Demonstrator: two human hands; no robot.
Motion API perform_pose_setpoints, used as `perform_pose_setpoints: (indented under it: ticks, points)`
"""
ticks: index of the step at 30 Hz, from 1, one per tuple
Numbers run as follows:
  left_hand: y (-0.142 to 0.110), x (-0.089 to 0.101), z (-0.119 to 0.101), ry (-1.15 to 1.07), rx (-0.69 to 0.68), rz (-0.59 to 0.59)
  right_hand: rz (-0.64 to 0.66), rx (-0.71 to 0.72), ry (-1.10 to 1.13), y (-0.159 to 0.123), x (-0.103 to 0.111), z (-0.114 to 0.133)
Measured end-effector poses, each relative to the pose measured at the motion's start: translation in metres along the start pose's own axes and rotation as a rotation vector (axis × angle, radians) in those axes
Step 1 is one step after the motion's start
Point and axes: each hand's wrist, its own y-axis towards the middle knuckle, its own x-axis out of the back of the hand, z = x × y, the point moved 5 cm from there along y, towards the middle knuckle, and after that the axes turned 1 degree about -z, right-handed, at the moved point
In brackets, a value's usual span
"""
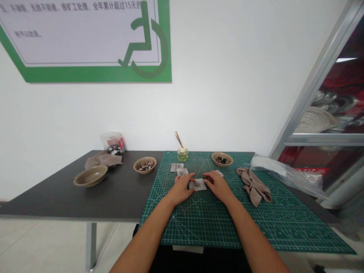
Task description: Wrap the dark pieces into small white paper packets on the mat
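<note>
A small pale card with a grey pattern (198, 184) is between my two hands, just above or on the green cutting mat (204, 223). My left hand (182, 188) has its thumb and curved fingers at the card's left edge. At the right edge, the bent fingers and thumb of my right hand (218, 184) hold the card. Dark patches show beneath the fingers of both hands, too shadowed to name. Beyond my left hand lie similar pale cards (177, 167), and another small card (220, 173) is partly hidden behind my right hand.
Bowls of small blocks stand left (145, 165) and right (222, 159); an empty bowl (91, 176) is farther left. A reed diffuser (182, 154) stands behind my hands. Brown cloth (254, 185) and clear plastic (290, 175) lie right. A clear tub (113, 143) stands back left.
</note>
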Motion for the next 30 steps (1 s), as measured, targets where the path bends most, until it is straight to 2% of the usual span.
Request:
perform_pose_setpoints:
  ticks: [8, 11, 17, 30]
  points:
    - [0.002, 0.010, 0.015, 0.176, 0.151, -0.160, -0.043, -0.021, -0.022, 0.001, 0.003, -0.003]
    - [0.002, 0.012, 0.014, 0.175, 0.139, -0.199, -0.043, -0.017, -0.022, 0.001, 0.003, -0.002]
    - [0.002, 0.009, 0.005, 0.079, 0.000, -0.176, -0.024, -0.026, -0.009, 0.000, 0.002, -0.001]
    - [0.002, 0.010, 0.007, 0.089, 0.068, -0.165, 0.014, -0.014, 0.002, -0.001, -0.002, 0.001]
